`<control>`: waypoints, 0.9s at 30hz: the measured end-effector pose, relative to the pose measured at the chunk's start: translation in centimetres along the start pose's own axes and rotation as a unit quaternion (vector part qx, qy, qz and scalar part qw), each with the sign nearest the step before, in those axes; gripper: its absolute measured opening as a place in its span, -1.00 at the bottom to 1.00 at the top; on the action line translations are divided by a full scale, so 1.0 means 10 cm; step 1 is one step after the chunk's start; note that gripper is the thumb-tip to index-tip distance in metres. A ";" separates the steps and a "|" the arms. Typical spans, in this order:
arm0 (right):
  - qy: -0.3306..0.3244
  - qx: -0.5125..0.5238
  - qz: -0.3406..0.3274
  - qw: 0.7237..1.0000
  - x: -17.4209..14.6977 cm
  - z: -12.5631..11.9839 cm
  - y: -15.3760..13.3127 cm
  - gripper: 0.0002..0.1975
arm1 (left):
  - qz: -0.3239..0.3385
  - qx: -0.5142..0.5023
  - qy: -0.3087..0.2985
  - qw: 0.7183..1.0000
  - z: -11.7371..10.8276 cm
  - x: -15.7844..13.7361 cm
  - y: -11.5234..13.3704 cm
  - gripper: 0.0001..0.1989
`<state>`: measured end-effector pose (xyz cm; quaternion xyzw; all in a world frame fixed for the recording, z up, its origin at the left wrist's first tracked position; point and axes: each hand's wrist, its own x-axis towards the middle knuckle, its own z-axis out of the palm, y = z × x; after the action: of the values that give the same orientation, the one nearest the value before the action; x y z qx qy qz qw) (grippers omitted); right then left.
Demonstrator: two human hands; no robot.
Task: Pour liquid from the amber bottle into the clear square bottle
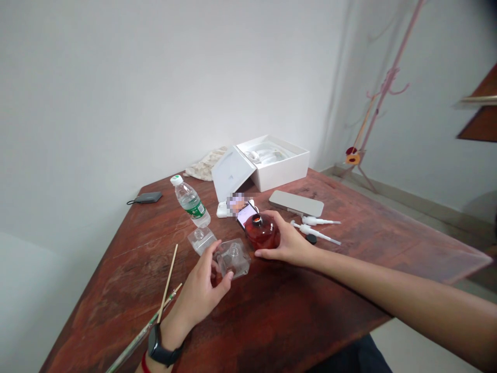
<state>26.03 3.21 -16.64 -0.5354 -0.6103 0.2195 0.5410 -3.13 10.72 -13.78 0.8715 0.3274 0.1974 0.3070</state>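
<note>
My left hand (202, 285) is curled around the near side of a clear, square-shouldered bottle (235, 256) with an uncapped neck, its thumb and fingers against the sides. My right hand (285, 241) grips a round, reddish-brown bottle (260, 235) from the right; its mouth is open. Just behind my left fingers stands a second clear bottle (202, 238). A lit phone (246, 213) lies partly hidden behind the reddish bottle. To the right of my right hand are two white pump heads (318, 232) and a small black cap (311, 239).
A water bottle (190, 202) with a green label stands behind the clear bottles. Farther back sits an open white box (283, 171), its lid (232, 173) leaning against it. A grey case (297, 203), a dark power bank (149, 198) and thin sticks (167, 282) lie on the wooden table (116, 280).
</note>
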 end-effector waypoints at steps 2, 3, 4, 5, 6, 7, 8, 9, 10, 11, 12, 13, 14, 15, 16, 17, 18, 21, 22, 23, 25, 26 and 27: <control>0.000 0.001 0.001 1.000 0.00 0.00 0.00 -0.04 | 0.000 -0.001 0.001 1.000 0.00 0.00 0.00 -0.32; 0.000 0.000 0.001 1.000 0.00 0.00 -0.01 -0.04 | 0.000 -0.001 0.001 1.000 0.00 0.00 0.00 -0.32; 0.000 0.000 0.002 1.000 0.00 0.00 -0.01 -0.04 | 0.000 -0.001 0.002 1.000 0.00 0.00 0.00 -0.31; 0.000 -0.001 0.002 1.000 0.00 0.00 -0.01 -0.04 | -0.001 0.000 0.001 1.000 0.00 0.00 -0.01 -0.31; -0.001 -0.001 0.003 1.000 0.00 0.00 -0.02 -0.04 | -0.001 0.001 0.001 1.000 0.00 -0.01 -0.01 -0.31; -0.002 -0.002 0.003 1.000 0.00 0.00 -0.02 -0.04 | 0.001 0.002 0.002 1.000 0.00 -0.01 -0.01 -0.31; -0.002 -0.002 0.004 1.000 0.00 0.00 -0.02 -0.04 | 0.004 0.004 0.004 1.000 0.00 -0.01 -0.02 -0.31; -0.003 -0.002 0.004 1.000 0.00 0.00 -0.02 -0.04 | 0.008 0.006 0.006 1.000 0.00 -0.01 -0.02 -0.31; -0.003 -0.002 0.004 1.000 0.00 0.00 -0.02 -0.04 | 0.012 0.008 0.010 1.000 0.00 0.00 -0.02 -0.31; -0.002 -0.002 0.003 1.000 0.00 0.00 -0.02 -0.04 | 0.015 0.009 0.013 1.000 0.00 0.00 -0.03 -0.32; -0.002 -0.001 0.002 1.000 0.00 0.00 -0.02 -0.04 | 0.015 0.010 0.014 1.000 0.00 0.00 -0.03 -0.32; -0.002 -0.001 0.002 1.000 0.00 0.00 -0.02 -0.04 | 0.014 0.010 0.013 1.000 0.00 0.00 -0.03 -0.32; -0.003 -0.001 0.003 1.000 0.00 0.00 -0.01 -0.05 | 0.012 0.009 0.010 1.000 0.00 0.00 -0.03 -0.32; -0.003 -0.001 0.004 1.000 0.00 0.00 -0.01 -0.05 | 0.010 0.009 0.008 1.000 0.00 0.00 -0.03 -0.32; -0.004 -0.001 0.005 1.000 0.00 0.00 -0.01 -0.05 | 0.008 0.009 0.006 1.000 0.00 0.00 -0.03 -0.31; -0.005 -0.001 0.006 1.000 0.00 0.00 -0.02 -0.05 | 0.007 0.009 0.005 1.000 0.00 0.00 -0.02 -0.31; -0.005 -0.001 0.005 1.000 0.00 0.00 -0.02 -0.04 | 0.006 0.009 0.005 1.000 0.00 0.00 -0.02 -0.31; -0.004 -0.001 0.002 1.000 0.00 0.00 -0.02 -0.05 | 0.005 0.006 0.006 1.000 0.00 0.00 -0.01 -0.31; -0.003 -0.002 0.002 1.000 0.00 0.00 -0.02 -0.05 | 0.005 0.005 0.007 1.000 0.00 0.00 -0.01 -0.31; -0.001 -0.003 0.002 1.000 0.00 0.00 -0.03 -0.05 | 0.006 0.004 0.007 1.000 0.00 0.01 -0.01 -0.31; -0.001 -0.005 0.003 1.000 0.00 0.00 -0.03 -0.04 | 0.005 0.004 0.006 1.000 0.00 0.01 0.00 -0.31; -0.001 -0.006 0.004 1.000 0.00 0.00 -0.03 -0.04 | 0.005 0.005 0.006 1.000 0.00 0.00 0.00 -0.31; -0.002 -0.007 0.005 1.000 0.00 0.00 -0.03 -0.04 | 0.004 0.006 0.005 1.000 -0.01 0.00 0.00 -0.31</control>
<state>25.90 3.12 -16.41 -0.5420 -0.6101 0.2188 0.5349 -3.14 10.74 -13.71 0.8736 0.3265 0.2010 0.2998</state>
